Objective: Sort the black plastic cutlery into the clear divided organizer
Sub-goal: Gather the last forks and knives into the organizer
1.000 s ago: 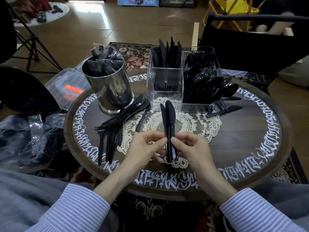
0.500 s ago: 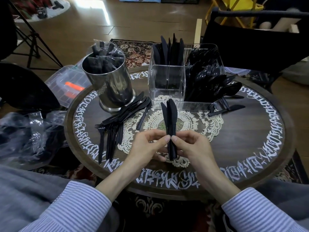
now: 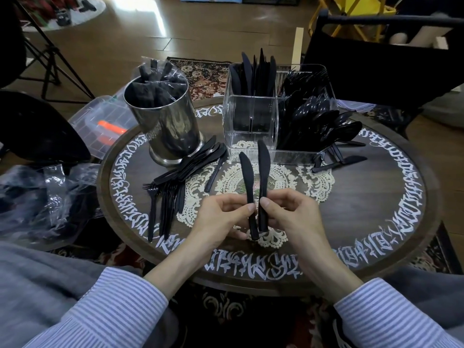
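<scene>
My left hand (image 3: 221, 216) pinches the handle of one black plastic knife (image 3: 247, 177), blade pointing away from me. Right beside it, my right hand (image 3: 288, 212) pinches a second, slightly higher black knife (image 3: 263, 169). The two knives stand a small gap apart over the table's lace middle. Behind them stands the clear divided organizer (image 3: 251, 121): knives upright in its left compartment, spoons and forks crowding the right side. A loose pile of black forks and knives (image 3: 180, 177) lies on the table to the left.
A steel cylinder (image 3: 165, 124) with bagged cutlery stands at the back left of the round dark table (image 3: 376, 197). A few loose pieces (image 3: 339, 163) lie right of the organizer. Crumpled plastic bags (image 3: 37, 197) and a clear bin (image 3: 100, 121) sit off the table's left.
The knives were held together as one bundle between both hands; now they are split, one in each hand, with a gap between them.
</scene>
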